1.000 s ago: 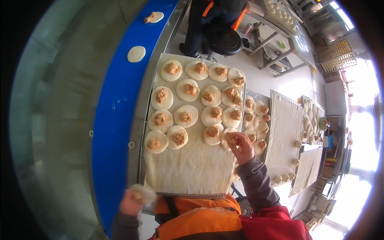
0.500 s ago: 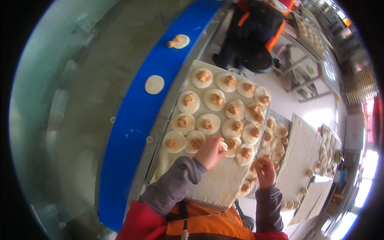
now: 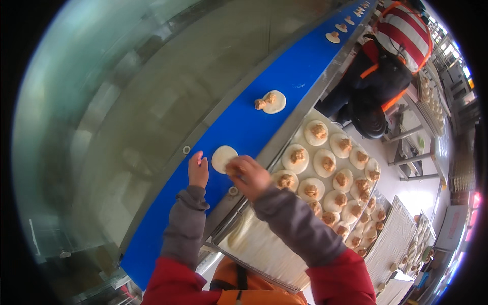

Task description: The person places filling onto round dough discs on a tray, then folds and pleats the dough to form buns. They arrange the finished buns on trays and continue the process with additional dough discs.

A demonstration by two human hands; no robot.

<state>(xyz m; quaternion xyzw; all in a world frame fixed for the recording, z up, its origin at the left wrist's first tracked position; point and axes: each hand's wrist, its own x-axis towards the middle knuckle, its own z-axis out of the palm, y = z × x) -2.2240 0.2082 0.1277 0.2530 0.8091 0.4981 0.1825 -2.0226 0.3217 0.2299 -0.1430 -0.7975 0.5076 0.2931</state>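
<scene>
A flat white dough round [image 3: 223, 157] lies on the blue conveyor belt [image 3: 236, 129]. On its left side my left hand [image 3: 198, 171] is raised with thumb and fingers a little apart, and nothing shows between them. My right hand [image 3: 250, 177] reaches over the round's right edge, fingers closed on a brownish lump of filling that is mostly hidden by them. Farther up the belt lies another dough round [image 3: 276, 103] with filling on it and hanging off its left edge. Beside the belt, a cloth-lined tray [image 3: 264, 249] carries rows of dough rounds topped with filling [image 3: 328, 163].
Several more topped rounds [image 3: 333, 37] lie at the belt's far end. A person [image 3: 394, 61] in a striped top is at the far right, by a black stool [image 3: 370, 121]. More lined trays [image 3: 377, 246] extend to the right. A metal rail edges the belt.
Both hands have moved left from the tray to the belt, the right still closed on filling. The view has swung left, so the belt and its dough rounds appear farther right.
</scene>
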